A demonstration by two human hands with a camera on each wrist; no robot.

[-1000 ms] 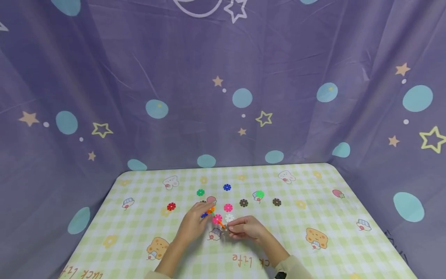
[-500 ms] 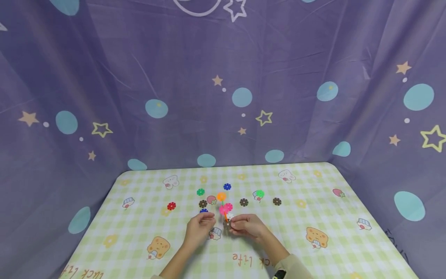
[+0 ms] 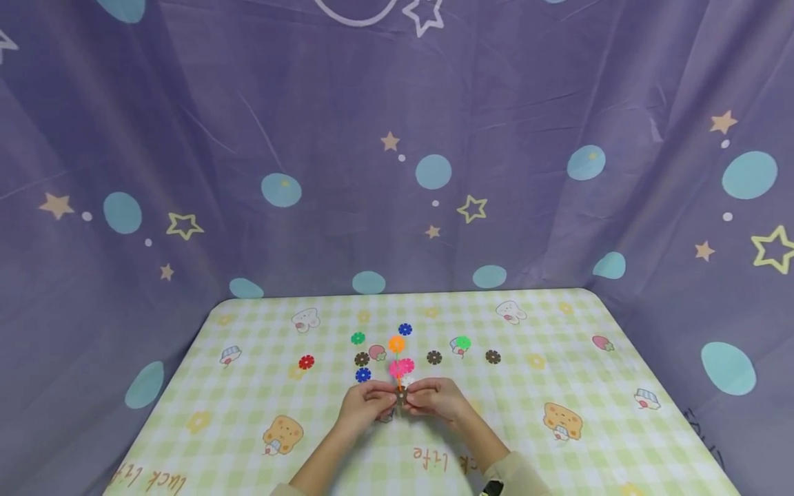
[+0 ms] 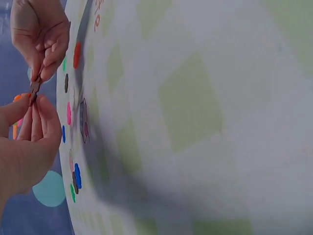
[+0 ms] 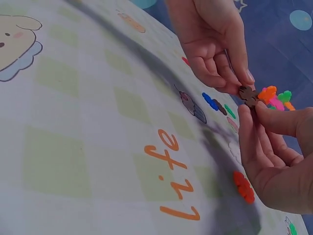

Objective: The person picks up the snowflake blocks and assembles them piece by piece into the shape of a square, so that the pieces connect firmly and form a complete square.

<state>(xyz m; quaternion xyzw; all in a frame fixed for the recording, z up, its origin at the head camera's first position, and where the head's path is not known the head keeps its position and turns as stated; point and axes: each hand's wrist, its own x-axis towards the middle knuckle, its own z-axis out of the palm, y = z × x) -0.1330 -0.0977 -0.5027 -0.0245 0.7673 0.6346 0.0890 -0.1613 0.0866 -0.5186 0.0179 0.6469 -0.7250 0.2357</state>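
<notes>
Brown flower-shaped disc (image 3: 402,396), one, pinched in the fingers of left hand (image 3: 364,404) and right hand (image 3: 439,400). Beyond lie three matching brown discs (image 3: 434,357) and two blue flower-shaped discs (image 3: 405,329).

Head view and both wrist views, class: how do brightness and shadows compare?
Head view: brightest, faint shadows on the green-and-white checked table cover; left wrist view: dimmer, a soft shadow curving across it; right wrist view: also dim, a long diagonal shadow.
</notes>
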